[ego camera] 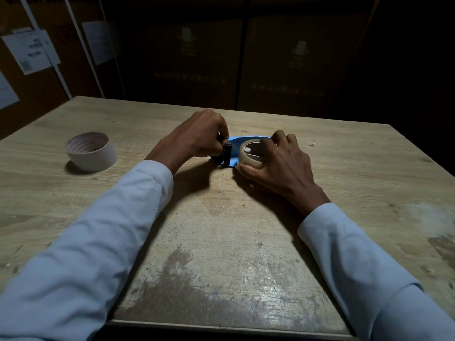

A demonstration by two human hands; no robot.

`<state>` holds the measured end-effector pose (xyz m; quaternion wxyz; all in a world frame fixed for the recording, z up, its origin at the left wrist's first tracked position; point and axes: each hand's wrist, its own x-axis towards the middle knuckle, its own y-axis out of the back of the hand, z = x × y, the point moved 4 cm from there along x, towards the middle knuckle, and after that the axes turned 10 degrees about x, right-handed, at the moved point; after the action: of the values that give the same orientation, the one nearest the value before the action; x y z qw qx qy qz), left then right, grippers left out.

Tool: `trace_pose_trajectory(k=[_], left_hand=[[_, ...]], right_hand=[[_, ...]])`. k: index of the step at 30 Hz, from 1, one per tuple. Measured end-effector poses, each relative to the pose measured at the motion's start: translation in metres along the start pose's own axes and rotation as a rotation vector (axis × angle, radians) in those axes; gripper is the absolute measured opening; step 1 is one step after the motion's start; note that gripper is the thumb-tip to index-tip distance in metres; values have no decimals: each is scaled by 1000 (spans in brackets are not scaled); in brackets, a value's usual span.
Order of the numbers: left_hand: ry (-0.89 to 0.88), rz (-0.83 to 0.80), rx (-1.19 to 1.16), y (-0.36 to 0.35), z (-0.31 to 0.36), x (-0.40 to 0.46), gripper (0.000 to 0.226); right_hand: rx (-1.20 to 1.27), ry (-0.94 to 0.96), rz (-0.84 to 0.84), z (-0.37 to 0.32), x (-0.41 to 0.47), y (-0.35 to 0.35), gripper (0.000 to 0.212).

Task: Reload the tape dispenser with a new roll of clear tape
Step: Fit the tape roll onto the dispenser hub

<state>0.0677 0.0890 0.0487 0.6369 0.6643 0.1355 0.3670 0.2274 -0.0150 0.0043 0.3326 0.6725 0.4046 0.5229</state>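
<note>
The right hand curls around the clear roll on the blue dispenser. The left hand pinches its black roller. A white roll sits left of both hands. No writing can be read.

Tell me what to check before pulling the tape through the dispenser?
1. Clear tape roll sits on the blue dispenser: ok.
2. Right hand grips the roll: ok.
3. Left hand pinches at the black roller: ok.
4. Loose tape end found: cannot tell, too dark.
5. Empty roll lies apart on the table: ok.
</note>
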Motion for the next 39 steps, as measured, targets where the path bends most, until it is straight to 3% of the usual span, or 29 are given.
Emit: trace_pose_trajectory(k=[4, 10, 15, 19, 25, 34, 39], left_hand=[[-52, 17, 6, -2, -2, -4, 17], [-118, 35, 2, -2, -4, -8, 17], [-129, 163, 58, -2, -2, -6, 6], [-152, 243, -5, -4, -5, -15, 10], [-4, 321, -113, -4, -2, -17, 10], [151, 288, -240, -7, -9, -15, 27], [290, 320, -692, -18, -22, -26, 25]], right_hand=[[247, 71, -111, 11, -5, -2, 69], [203, 75, -101, 20, -3, 3, 66], [208, 77, -124, 21, -3, 1, 67], [184, 67, -122, 18, -2, 1, 66], [138, 53, -140, 13, -2, 3, 68], [10, 81, -45, 8, -4, 2, 73], [72, 80, -69, 13, -4, 2, 66]])
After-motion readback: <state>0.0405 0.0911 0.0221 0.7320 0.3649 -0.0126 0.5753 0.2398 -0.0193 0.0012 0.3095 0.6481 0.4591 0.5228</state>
